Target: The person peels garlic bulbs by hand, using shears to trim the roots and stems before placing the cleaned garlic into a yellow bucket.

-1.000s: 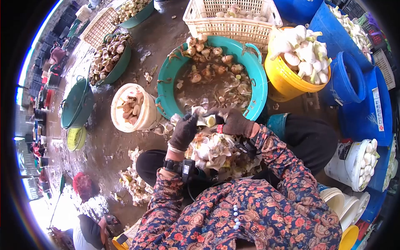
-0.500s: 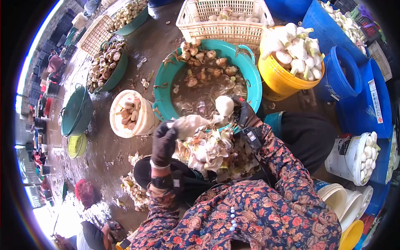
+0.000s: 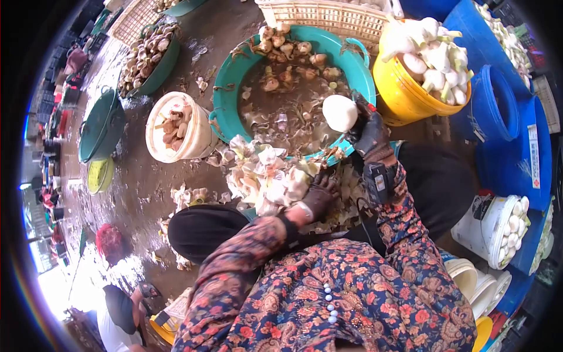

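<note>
A peeled white garlic bulb [image 3: 339,113] is held in my gloved right hand [image 3: 370,136], over the near right rim of the green tub [image 3: 226,102]. My gloved left hand [image 3: 320,195] is low beside the heap of loose garlic skins [image 3: 270,179], with its fingers apart and no bulb in it. Muddy unpeeled bulbs [image 3: 287,77] lie in the far part of the tub, and wet skins and brown dirt cover its bottom.
A yellow bucket [image 3: 394,97] heaped with peeled garlic stands right of the tub. A white bucket [image 3: 157,141] of garlic pieces is at left. A cream crate [image 3: 328,23] stands behind. Blue bins [image 3: 516,154] line the right. A person [image 3: 120,317] is at lower left.
My left hand has moved down and right to the skins, and the papery skin it held is gone from it. My right hand has lifted the bulb slightly up and right. The view has shifted.
</note>
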`<state>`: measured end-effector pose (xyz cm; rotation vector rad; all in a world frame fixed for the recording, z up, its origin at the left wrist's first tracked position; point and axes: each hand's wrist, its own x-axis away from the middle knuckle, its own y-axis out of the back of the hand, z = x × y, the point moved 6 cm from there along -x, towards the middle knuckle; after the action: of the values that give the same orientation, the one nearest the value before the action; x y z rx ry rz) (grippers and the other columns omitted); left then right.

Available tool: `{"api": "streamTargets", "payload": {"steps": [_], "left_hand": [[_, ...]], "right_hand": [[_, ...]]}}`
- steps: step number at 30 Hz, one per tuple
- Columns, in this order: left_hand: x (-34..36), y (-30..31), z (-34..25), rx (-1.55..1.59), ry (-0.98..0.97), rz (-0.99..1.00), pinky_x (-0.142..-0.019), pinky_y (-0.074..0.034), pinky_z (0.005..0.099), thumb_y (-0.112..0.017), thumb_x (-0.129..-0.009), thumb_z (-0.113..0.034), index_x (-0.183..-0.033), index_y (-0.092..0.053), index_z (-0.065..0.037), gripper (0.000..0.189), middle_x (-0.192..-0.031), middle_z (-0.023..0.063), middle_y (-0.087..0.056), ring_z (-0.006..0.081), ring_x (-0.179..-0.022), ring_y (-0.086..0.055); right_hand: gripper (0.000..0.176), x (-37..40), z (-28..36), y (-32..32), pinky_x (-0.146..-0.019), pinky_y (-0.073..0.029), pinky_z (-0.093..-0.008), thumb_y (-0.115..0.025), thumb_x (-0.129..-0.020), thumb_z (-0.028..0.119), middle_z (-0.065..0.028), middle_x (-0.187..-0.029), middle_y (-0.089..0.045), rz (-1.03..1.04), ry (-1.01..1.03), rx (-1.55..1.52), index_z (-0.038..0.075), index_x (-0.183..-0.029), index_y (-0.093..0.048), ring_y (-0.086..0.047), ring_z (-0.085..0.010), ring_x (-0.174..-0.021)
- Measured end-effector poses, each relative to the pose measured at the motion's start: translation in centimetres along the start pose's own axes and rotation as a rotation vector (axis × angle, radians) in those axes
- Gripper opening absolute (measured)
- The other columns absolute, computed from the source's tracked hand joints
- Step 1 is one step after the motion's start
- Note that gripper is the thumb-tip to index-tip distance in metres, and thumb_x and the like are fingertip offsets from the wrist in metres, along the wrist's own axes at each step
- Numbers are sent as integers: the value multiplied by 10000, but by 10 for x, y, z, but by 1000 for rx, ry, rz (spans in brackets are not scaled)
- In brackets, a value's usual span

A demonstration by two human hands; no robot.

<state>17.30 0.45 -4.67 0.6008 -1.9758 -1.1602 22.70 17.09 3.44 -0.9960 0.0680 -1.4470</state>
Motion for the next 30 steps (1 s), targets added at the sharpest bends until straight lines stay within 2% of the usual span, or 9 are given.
{"api": "streamTargets", "payload": {"steps": [1,4,9,13,14,17,20,26,30], "left_hand": [[-28,-87,21,-51,31,-250,-1079,-166,448,-466,-842,-198,-1245,-483,-111,412,-1368,149,-345,338,-1278,-278],[-18,-128,68,1571,365,-331,-848,-428,311,-536,-851,-354,-1184,-516,-43,456,-1169,174,-515,241,-1010,-519],[36,-78,131,617,324,230,-853,-428,319,-552,-831,-385,-1197,-513,-62,490,-1171,160,-526,248,-1017,-524],[94,-51,190,461,378,610,-856,-428,326,-564,-814,-410,-1208,-511,-77,518,-1173,149,-534,252,-1022,-528],[104,-46,199,440,389,670,-857,-429,328,-567,-810,-416,-1210,-510,-81,525,-1174,146,-536,254,-1024,-529],[117,-33,212,388,393,756,-859,-429,333,-577,-798,-435,-1218,-508,-92,546,-1175,138,-542,257,-1028,-531],[117,-23,215,376,362,755,-862,-429,338,-586,-786,-453,-1226,-506,-103,568,-1177,130,-548,261,-1032,-534],[99,54,231,270,518,731,-683,-475,347,-623,-696,-579,-894,-668,-49,567,-822,124,-664,251,-697,-611],[64,127,231,320,536,64,-700,-498,351,-661,-723,-418,-920,-663,-29,436,-801,154,-659,298,-750,-638]], "right_hand": [[195,-13,-7,9,-356,-343,-215,-534,-860,342,2,-750,-619,253,-111,-16,168,-895,-615,-554,-101,-538],[154,7,10,-1,-314,-293,-214,-535,-861,332,9,-698,-603,29,-41,35,195,-897,-597,-516,-96,-470],[305,-10,17,20,-756,-501,-336,-505,-879,256,-46,-1056,-582,95,25,-114,160,-1168,-520,-566,-165,-982],[341,-10,13,26,-794,-498,-362,-533,-868,257,-76,-1114,-582,432,163,-21,129,-1183,-512,-564,-193,-1020],[324,-25,-1,34,-771,-509,-372,-563,-851,280,-74,-1036,-622,255,-153,-258,115,-1130,-556,-588,-214,-980],[353,-48,-16,42,-785,-505,-386,-510,-868,362,-72,-1048,-630,274,93,116,119,-1114,-576,-594,-221,-974],[429,-24,-22,7,-887,-444,-462,-458,-875,405,-85,-1148,-582,622,-516,-766,97,-1161,-542,-550,-295,-1050],[327,-24,-37,15,-796,-464,-538,-500,-860,408,-95,-1013,-613,354,-513,-592,148,-1051,-553,-560,-311,-994],[353,-20,27,30,-723,-492,-304,-480,-892,319,-53,-964,-602,150,228,-76,112,-1176,-513,-593,-189,-841]]}}
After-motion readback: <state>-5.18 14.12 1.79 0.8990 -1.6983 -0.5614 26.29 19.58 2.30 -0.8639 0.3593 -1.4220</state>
